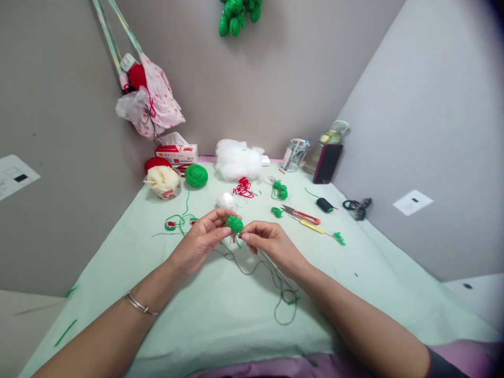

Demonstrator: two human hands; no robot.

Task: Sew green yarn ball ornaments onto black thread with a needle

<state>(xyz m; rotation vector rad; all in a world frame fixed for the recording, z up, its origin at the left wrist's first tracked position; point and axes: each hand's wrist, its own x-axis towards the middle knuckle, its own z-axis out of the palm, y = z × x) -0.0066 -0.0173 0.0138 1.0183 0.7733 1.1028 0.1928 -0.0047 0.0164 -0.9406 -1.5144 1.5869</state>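
Note:
My left hand (205,236) is closed around a small green crocheted piece (234,224), gripping it between thumb and fingers. Red and green yarn ends hang below the piece. Right beside it, my right hand (271,242) is pinched shut, the fingertips close to the piece's lower right edge. Whatever sits in that pinch is too small to make out. A long dark thread (281,294) trails in loops from under my hands onto the pale green cloth. Left of my left hand lie small red and green crocheted bits (170,226) with green yarn.
Behind my hands are a white yarn ball (226,200), a green yarn ball (196,175), white stuffing (238,159) and tangled red yarn (243,188). To the right lie thread snips (305,214), a yellow-handled hook (312,226) and a black thread spool (325,205). A phone (328,164) leans against a bottle (331,137).

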